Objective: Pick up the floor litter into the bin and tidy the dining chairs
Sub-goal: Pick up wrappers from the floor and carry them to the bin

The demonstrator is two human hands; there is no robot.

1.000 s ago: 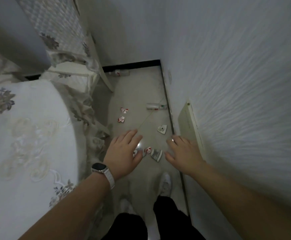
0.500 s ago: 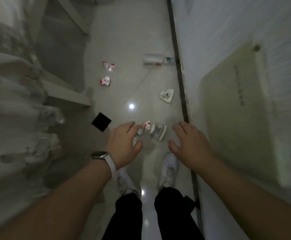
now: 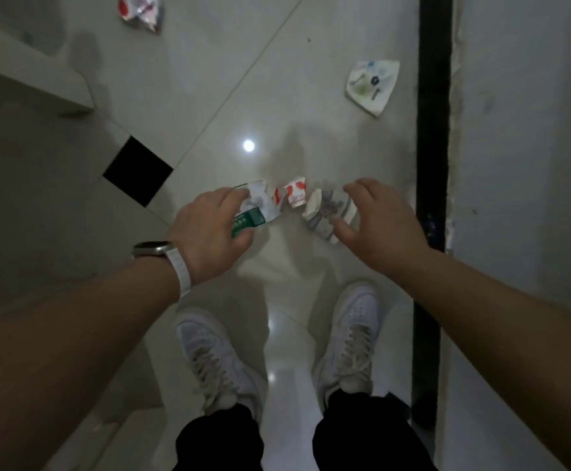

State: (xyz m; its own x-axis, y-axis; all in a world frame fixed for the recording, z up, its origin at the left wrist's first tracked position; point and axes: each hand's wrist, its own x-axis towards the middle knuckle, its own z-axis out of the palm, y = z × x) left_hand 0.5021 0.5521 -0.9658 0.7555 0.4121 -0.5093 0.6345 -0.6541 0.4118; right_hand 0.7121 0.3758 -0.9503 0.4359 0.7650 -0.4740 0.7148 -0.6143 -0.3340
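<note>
Three crushed pieces of litter lie in a row on the tiled floor just ahead of my shoes. My left hand (image 3: 209, 229), with a watch on the wrist, grips the white and green crushed carton (image 3: 255, 210). In the middle sits a small red and white cup (image 3: 294, 195). A grey and white crushed cup (image 3: 326, 212) lies on the right, and my right hand (image 3: 375, 222) is spread just over it with curved fingers, thumb near its lower end. I cannot tell whether the fingers touch it.
A white patterned wrapper (image 3: 372, 86) lies farther ahead near the black skirting strip (image 3: 433, 130) along the wall on the right. A red and white wrapper (image 3: 139, 10) lies at the top. A pale chair leg (image 3: 39, 79) crosses the upper left. My white shoes (image 3: 348, 338) stand below.
The view has dropped closer to the floor. Both hands have come down onto the litter; my left hand now grips the carton and my right hand has reached the grey cup.
</note>
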